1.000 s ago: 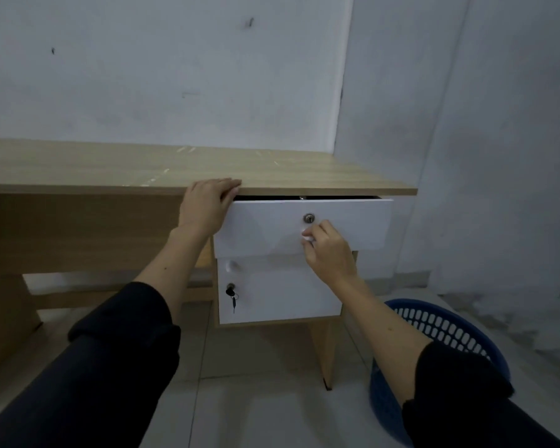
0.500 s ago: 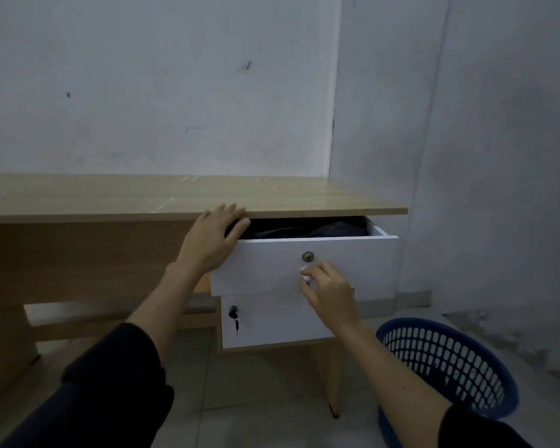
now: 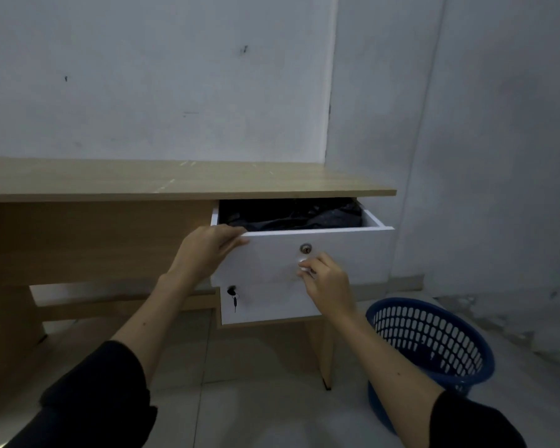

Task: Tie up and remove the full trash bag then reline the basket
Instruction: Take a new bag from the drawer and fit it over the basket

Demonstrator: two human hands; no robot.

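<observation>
Since a second ago the drawer (image 3: 317, 253) stands further out from under the worktop (image 3: 175, 182), showing crumpled black bags (image 3: 291, 215) inside where only a dark slit showed before. Left to right: the left hand (image 3: 204, 250) has dropped from the worktop edge to the drawer front's top left corner, fingers curled over the rim and gripping it. Below it, a key (image 3: 235, 300) hangs from the lock of the lower white door (image 3: 269, 302). At the drawer front's middle sits a round lock (image 3: 306, 248), and just under it the right hand (image 3: 328, 282) pinches the small white knob (image 3: 303, 265) with fingertips and thumb. Further right, on the floor (image 3: 256, 399) beside the desk leg (image 3: 324, 354), stands the blue basket (image 3: 434, 347), with no liner visible in it, well apart from both hands.
</observation>
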